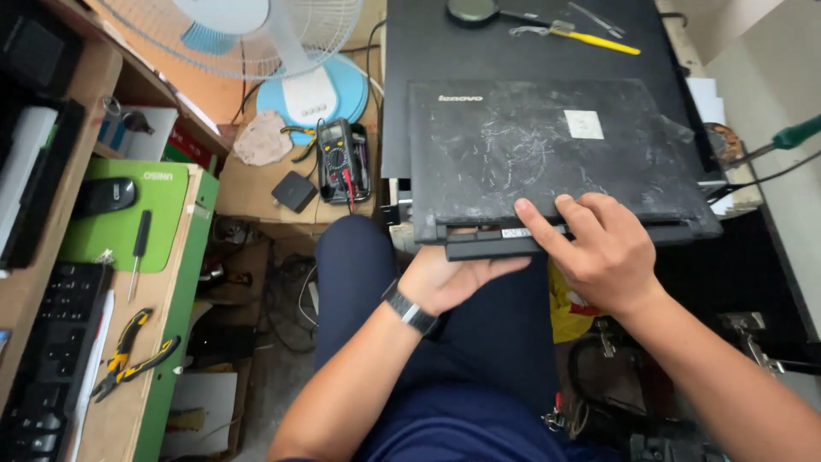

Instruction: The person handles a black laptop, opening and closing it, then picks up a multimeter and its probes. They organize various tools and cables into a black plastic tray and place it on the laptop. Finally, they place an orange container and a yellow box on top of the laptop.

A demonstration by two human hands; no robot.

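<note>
A closed black laptop [547,154] with a scratched lid and a white sticker lies on a black desk [445,51], its near edge overhanging. A long black battery bar [492,246] sticks out under that near edge. My left hand [449,278], with a dark watch on the wrist, cups the bar from below, palm up. Over the lid's near edge rests my right hand [603,248], fingers spread, the index finger pointing left along the bar.
A multimeter [340,162] and a small black box [295,190] sit on a cardboard surface by a fan base [308,94]. Pliers [128,351], a screwdriver [139,248], a mouse [107,195] and a keyboard [56,342] lie on the left bench. A soldering iron [782,141] lies at right.
</note>
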